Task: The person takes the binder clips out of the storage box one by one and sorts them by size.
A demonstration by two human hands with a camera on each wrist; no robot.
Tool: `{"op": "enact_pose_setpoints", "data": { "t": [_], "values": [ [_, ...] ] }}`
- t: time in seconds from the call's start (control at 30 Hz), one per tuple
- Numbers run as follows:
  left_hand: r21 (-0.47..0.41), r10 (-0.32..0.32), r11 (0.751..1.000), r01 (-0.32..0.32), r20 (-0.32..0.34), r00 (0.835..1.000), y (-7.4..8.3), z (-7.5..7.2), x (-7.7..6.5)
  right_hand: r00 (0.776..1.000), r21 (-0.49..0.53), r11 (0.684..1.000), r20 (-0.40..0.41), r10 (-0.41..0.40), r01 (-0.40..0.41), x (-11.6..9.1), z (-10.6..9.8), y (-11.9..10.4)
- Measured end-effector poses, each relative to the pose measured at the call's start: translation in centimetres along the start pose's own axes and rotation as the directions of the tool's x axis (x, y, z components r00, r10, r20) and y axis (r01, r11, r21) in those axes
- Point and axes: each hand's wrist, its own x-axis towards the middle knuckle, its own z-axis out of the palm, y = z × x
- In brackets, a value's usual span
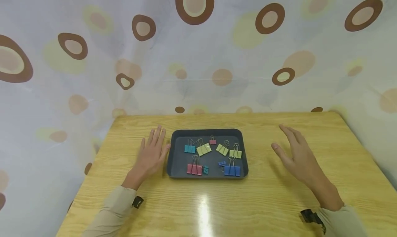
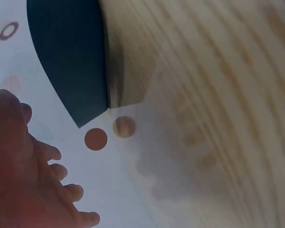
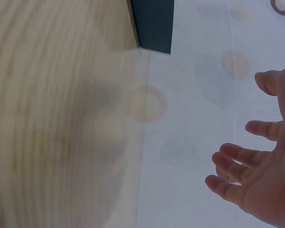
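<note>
A dark grey tray (image 1: 214,129) lies on the wooden table with several binder clips in it. At its back are a teal binder clip (image 1: 190,149), a small pink binder clip (image 1: 212,142) and yellow ones, such as the yellow binder clip (image 1: 204,149). Along the front lie a large pink binder clip (image 1: 194,169), a small teal one (image 1: 206,169), a small blue one (image 1: 222,164) and a large blue binder clip (image 1: 232,170). My left hand (image 1: 150,157) is beside the tray's left edge, fingers straight. Well right of the tray, my right hand (image 1: 301,157) holds nothing, its fingers extended.
The wooden table (image 1: 242,209) reaches back to a patterned cloth (image 1: 198,64) with brown and yellow spots. Dark straps with small devices sit at both sleeves, the right device (image 1: 311,218) among them. The tray wall (image 2: 69,57) shows large in the left wrist view.
</note>
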Motion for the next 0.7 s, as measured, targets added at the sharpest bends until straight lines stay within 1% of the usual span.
{"op": "enact_pose_setpoints", "data": {
  "t": [0.2,0.3,0.43,0.53,0.7],
  "values": [
    [0.039,0.034,0.999,-0.033,-0.017,0.999,1.1,1.1,-0.2,1.000,0.110,0.994,-0.002,-0.026,0.026,-0.8,1.6,-1.2],
    [0.036,0.042,0.999,-0.041,-0.022,0.999,1.5,1.4,-0.2,1.000,0.141,0.990,-0.005,-0.023,0.024,-1.1,2.6,-1.7],
    [0.023,0.033,0.999,-0.032,-0.028,0.999,1.8,1.4,-0.1,0.999,0.167,0.985,-0.002,-0.036,0.036,-1.4,4.2,-2.4],
    [0.027,0.021,0.999,-0.020,-0.019,1.000,1.9,1.6,0.1,0.997,0.185,0.980,0.011,-0.070,0.067,-1.5,5.3,-2.9],
    [0.046,0.010,0.999,-0.011,0.022,1.000,2.2,1.9,0.1,0.988,0.172,0.974,0.014,-0.152,0.147,-1.6,6.5,-3.7]
  ]
}}
